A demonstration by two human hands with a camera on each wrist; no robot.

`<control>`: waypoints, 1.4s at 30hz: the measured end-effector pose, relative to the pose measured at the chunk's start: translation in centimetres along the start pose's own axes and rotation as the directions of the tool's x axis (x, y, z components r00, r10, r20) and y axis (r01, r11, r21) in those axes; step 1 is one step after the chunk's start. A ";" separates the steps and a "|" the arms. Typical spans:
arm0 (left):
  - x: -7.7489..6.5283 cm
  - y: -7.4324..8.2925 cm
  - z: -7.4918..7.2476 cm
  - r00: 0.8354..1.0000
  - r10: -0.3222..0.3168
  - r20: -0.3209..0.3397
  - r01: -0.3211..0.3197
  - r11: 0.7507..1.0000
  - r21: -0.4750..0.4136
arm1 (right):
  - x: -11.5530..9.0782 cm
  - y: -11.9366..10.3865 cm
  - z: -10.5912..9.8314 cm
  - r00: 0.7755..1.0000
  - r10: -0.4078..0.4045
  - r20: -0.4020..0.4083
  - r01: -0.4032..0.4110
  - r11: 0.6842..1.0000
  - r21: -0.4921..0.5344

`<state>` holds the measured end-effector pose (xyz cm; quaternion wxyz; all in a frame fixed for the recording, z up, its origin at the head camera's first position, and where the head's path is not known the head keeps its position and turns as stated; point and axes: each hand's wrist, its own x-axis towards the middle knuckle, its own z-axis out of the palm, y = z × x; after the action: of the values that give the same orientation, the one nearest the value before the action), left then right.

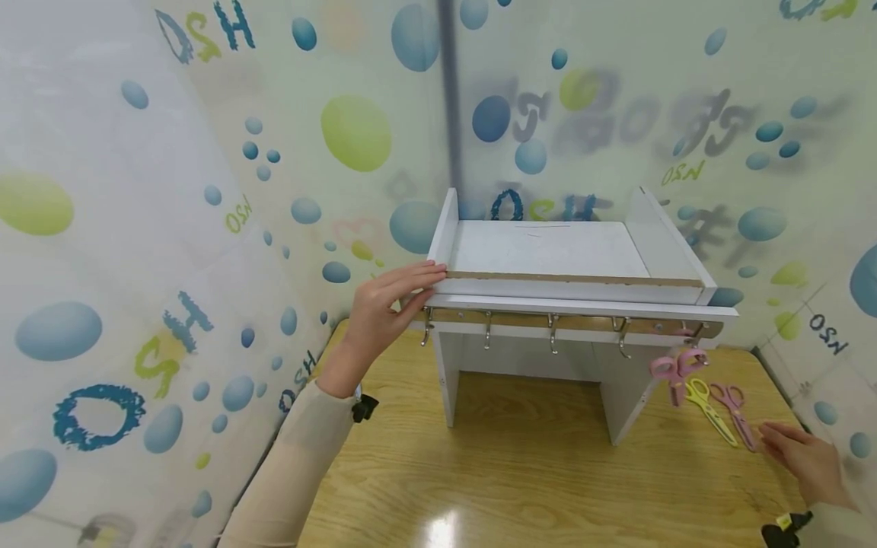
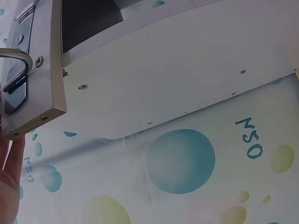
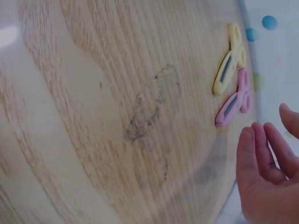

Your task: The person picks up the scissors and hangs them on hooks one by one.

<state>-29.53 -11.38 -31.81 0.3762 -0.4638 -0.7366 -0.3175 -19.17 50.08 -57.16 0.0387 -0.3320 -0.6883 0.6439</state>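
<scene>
A white shelf unit (image 1: pixel 569 290) stands on the wooden table, with a row of metal hooks (image 1: pixel 553 335) along its front. My left hand (image 1: pixel 382 308) rests on its upper left corner, fingers extended over the side and thumb at the front ledge. In the left wrist view part of this hand (image 2: pixel 10 186) shows below the board's end. Pink scissors (image 1: pixel 677 371) hang from the rightmost hook. Yellow scissors (image 1: pixel 711 409) and a second pair of pink scissors (image 1: pixel 738 417) lie right of the shelf. My right hand (image 1: pixel 808 460) holds nothing beside them, fingers loosely extended.
The wooden table (image 1: pixel 521 487) reaches the patterned walls at the back and sides. Dark smudges (image 3: pixel 147 105) mark its surface near the scissors. The shelf's side panels (image 1: pixel 626 392) stand upright beneath its top tray.
</scene>
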 end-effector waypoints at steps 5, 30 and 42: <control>0.1 0.0 0.0 1.000 0.003 -0.005 -0.003 1.000 -0.008 | 0.3 0.5 -0.2 0.998 -0.015 -0.056 0.003 0.977 -0.215; -0.1 0.2 -0.3 1.000 -0.009 -0.006 0.009 1.000 -0.011 | -0.6 1.0 1.6 0.951 -0.308 0.021 0.200 0.562 -0.803; -0.1 0.1 -0.2 1.000 -0.015 -0.004 0.015 1.000 -0.011 | -0.8 0.6 1.4 0.968 -0.247 0.046 0.174 0.529 -0.830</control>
<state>-29.34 -11.57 -31.81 0.3726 -0.4596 -0.7376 -0.3254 -18.98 48.44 -57.68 -0.0178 -0.2501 -0.9424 0.2214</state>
